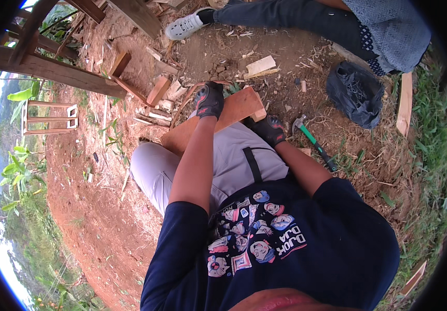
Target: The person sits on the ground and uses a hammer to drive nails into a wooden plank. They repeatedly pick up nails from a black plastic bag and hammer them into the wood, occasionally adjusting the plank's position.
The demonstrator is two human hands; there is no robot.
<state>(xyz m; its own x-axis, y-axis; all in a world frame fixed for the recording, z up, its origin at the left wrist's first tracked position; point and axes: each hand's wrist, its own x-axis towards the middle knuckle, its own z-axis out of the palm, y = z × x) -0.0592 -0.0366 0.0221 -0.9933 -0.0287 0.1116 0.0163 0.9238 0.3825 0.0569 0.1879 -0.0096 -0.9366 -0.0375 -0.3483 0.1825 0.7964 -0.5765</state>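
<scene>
A reddish-brown wooden board (236, 110) lies slanted across my lap and thigh. My left hand (209, 100), in a black glove with red marks, is closed over the board's far edge. At the board's right end a small pale wood block (259, 114) shows against its underside. My right hand (269, 130), gloved alike, is closed beside that block and appears to grip it; its fingertips are partly hidden. A claw hammer (313, 142) with a green and black handle lies on the ground just right of my right hand.
A black plastic bag (355, 94) with nails lies at the right. Another person's leg (285, 25) stretches across the top. Wood offcuts (158, 91) and chips litter the dirt. Wooden beams (57, 72) stand at the upper left, near a small wooden frame (51, 118).
</scene>
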